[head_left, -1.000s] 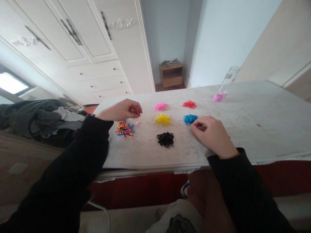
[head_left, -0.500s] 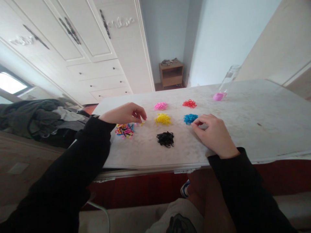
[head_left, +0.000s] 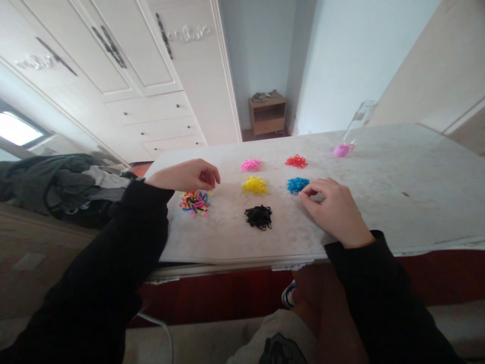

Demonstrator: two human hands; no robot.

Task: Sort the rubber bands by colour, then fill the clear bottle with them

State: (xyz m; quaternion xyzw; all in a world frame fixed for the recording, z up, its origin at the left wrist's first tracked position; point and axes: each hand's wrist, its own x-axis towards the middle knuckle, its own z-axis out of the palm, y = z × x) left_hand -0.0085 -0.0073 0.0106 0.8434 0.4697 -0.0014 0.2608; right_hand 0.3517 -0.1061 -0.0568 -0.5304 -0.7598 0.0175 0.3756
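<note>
My left hand (head_left: 191, 174) hovers just above and behind a mixed pile of small multicoloured rubber bands (head_left: 195, 203), its fingers curled together; whatever the fingertips hold, if anything, cannot be made out. My right hand (head_left: 333, 210) rests at the near right edge of a pile of blue rubber bands (head_left: 297, 185), thumb and index finger pinched; anything between them is hidden. Between the hands lie piles of yellow rubber bands (head_left: 255, 186) and black rubber bands (head_left: 258, 217). Farther back are pink rubber bands (head_left: 251, 165) and red rubber bands (head_left: 296, 161).
On the white table (head_left: 397, 202), a clear glass bottle (head_left: 358, 121) with a pink bottom part stands at the back right. Dark clothes (head_left: 68, 187) are heaped left of the table. Beyond are a white wardrobe (head_left: 151, 119) and a small wooden cabinet (head_left: 268, 115).
My left hand has shifted a little to the left, towards the mixed pile. The yellow bit that lay by its fingertips no longer shows there. My right hand has stayed put.
</note>
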